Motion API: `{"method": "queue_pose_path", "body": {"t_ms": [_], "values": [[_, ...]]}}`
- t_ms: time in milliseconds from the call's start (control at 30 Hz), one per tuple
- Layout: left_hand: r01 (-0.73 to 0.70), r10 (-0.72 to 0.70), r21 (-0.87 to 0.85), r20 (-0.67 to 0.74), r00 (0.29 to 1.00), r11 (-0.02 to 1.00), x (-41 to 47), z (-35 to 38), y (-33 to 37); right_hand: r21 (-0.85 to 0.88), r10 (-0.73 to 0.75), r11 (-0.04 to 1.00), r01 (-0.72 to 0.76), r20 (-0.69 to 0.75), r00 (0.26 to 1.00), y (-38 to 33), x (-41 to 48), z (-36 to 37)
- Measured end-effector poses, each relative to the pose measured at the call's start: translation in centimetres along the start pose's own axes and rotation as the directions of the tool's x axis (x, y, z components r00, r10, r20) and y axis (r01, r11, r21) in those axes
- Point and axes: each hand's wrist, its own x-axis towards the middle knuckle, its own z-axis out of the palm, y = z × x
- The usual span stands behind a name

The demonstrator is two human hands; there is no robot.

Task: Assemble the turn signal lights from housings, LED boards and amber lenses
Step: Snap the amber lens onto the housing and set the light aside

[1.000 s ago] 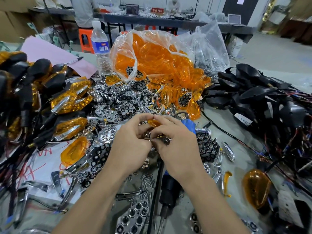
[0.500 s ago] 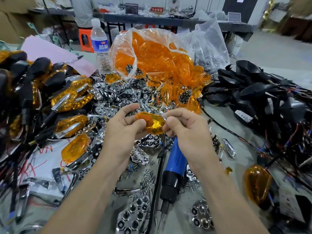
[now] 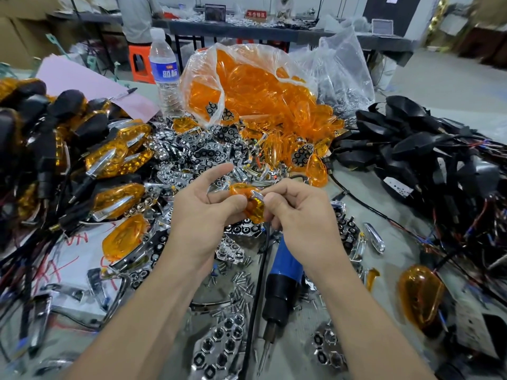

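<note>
Amber lens (image 3: 251, 200) pinched between left fingers (image 3: 219, 197) and right fingers (image 3: 277, 197).

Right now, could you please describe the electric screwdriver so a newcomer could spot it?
Start at the clear bag of amber lenses at the back and come straight toward the viewer. The electric screwdriver lies among loose screws, bit pointing nearward: the only blue-and-black tool amid chrome and amber parts.

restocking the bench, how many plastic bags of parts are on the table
2: a bag of amber lenses in the middle at the back, and a clearer bag of silvery parts just behind it to the right. More may be hidden under the heaps.
</note>
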Motion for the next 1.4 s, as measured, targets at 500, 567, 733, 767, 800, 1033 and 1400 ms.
{"method": "queue_pose_path", "body": {"t_ms": [500, 567, 733, 767, 800, 1033, 1400], "values": [[-0.02, 0.007, -0.124, -0.111, 0.994, 0.992, -0.2, 0.1, 0.4, -0.1, -0.067, 0.993, 0.055, -0.127, 0.99, -0.1, -0.7, 1.1], [0.008, -0.036, -0.195, -0.141, 0.989, 0.981, 0.1, -0.1, 0.5, -0.028, -0.03, 0.999, 0.027, -0.153, 0.988, -0.1, -0.7, 1.0], [0.025, -0.075, -0.298, -0.156, 0.985, 0.954, 0.5, -0.8, 0.9, -0.011, -0.052, 0.999, 0.051, -0.16, 0.986, -0.3, -0.8, 0.7], [0.016, -0.065, -0.292, -0.159, 0.985, 0.956, 0.5, -0.7, 0.8, -0.029, -0.064, 0.998, 0.06, -0.168, 0.984, -0.4, -0.8, 0.7], [0.005, -0.053, -0.281, -0.166, 0.985, 0.96, 0.4, -0.6, 0.7, -0.056, -0.071, 0.997, 0.062, -0.177, 0.982, -0.3, -0.8, 0.7], [-0.049, 0.007, -0.237, -0.174, 0.985, 0.97, 0.4, -0.5, 0.5, -0.096, -0.03, 0.995, 0.014, -0.165, 0.986, 0.1, -0.7, 0.7], [0.067, -0.082, -0.405, -0.019, 0.996, 0.912, 0.7, -0.6, 0.7, 0.478, 0.239, 0.82, -0.314, 0.212, 0.947, -0.6, 0.1, -0.4]]}}
